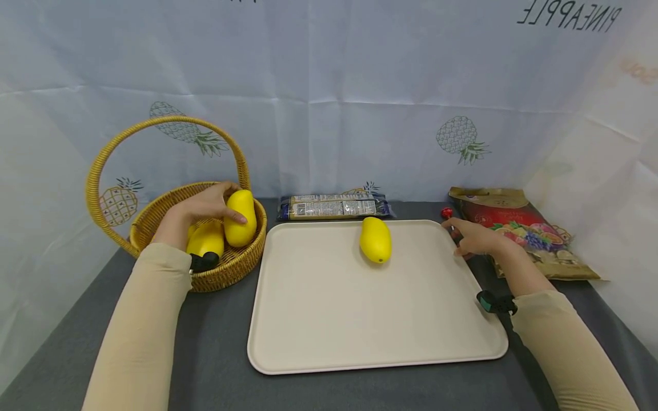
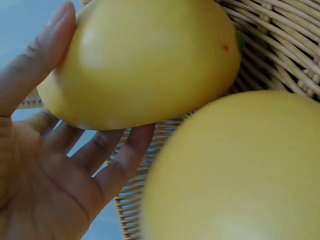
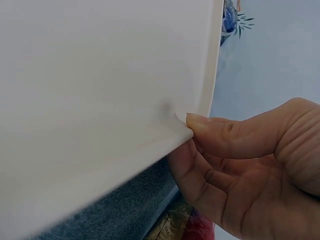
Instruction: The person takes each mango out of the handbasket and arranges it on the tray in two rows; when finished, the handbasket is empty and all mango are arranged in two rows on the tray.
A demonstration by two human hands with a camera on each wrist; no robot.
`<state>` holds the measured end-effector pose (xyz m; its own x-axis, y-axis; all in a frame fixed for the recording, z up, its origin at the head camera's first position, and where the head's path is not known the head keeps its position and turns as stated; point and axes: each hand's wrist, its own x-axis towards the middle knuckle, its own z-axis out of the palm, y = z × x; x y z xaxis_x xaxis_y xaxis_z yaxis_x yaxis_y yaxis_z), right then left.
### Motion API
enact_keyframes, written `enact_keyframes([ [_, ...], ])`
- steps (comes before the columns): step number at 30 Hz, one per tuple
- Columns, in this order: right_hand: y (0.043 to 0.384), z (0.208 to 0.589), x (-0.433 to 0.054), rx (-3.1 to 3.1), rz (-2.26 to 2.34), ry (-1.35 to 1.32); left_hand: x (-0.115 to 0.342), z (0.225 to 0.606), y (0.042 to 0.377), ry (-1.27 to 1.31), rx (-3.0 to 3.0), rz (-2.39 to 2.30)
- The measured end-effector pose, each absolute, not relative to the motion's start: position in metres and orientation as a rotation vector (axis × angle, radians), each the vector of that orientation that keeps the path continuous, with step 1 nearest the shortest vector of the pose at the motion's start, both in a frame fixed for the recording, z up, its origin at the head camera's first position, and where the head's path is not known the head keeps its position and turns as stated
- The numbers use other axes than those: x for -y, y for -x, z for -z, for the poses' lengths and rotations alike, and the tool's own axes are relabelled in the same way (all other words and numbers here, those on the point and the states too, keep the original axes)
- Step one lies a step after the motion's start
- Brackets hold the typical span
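In the head view, my left hand (image 1: 208, 204) is inside the wicker basket (image 1: 226, 278), holding a yellow mango (image 1: 240, 220) between thumb and fingers. A second mango (image 1: 207, 238) lies beside it in the basket; up close in the left wrist view, the held mango (image 2: 145, 65) rests over curved fingers, near the other mango (image 2: 240, 170). My right hand (image 1: 475, 237) is at the far right corner of the beige tray (image 1: 370, 308). The right wrist view shows thumb and fingers of the hand (image 3: 240, 155) pinching the tray's rim (image 3: 212, 65). One more mango (image 1: 376, 240) lies on the tray near its back edge.
A long dark blue packet (image 1: 334, 206) lies behind the tray against the curtain. To the right is a red and gold bag (image 1: 519, 228) with fruit pictures. A small red round thing (image 1: 446, 213) sits by the tray's back corner. The basket's tall handle (image 1: 175, 119) arches upward.
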<state>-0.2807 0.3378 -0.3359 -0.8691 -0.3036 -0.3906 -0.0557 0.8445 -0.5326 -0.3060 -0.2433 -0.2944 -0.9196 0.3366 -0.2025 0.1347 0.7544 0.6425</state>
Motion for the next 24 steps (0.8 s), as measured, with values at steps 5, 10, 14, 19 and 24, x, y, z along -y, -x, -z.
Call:
enact_keyframes([
  [5,0.282,0.334,-0.338,-2.555,0.719,0.267,0.239,0.278,0.301,-0.338,-2.586,-1.081],
  [10,0.283,0.335,-0.34,-2.551,0.724,0.273,0.225,0.261,0.296,-0.366,-2.49,-1.274],
  [14,0.283,0.336,-0.341,-2.544,0.729,0.279,0.204,0.25,0.291,-0.427,-2.434,-1.387],
  [19,0.283,0.337,-0.34,-2.545,0.711,0.289,0.172,0.246,0.289,-0.482,-2.364,-1.476],
  [24,0.282,0.337,-0.339,-2.546,0.703,0.284,0.144,0.251,0.289,-0.501,-2.335,-1.524],
])
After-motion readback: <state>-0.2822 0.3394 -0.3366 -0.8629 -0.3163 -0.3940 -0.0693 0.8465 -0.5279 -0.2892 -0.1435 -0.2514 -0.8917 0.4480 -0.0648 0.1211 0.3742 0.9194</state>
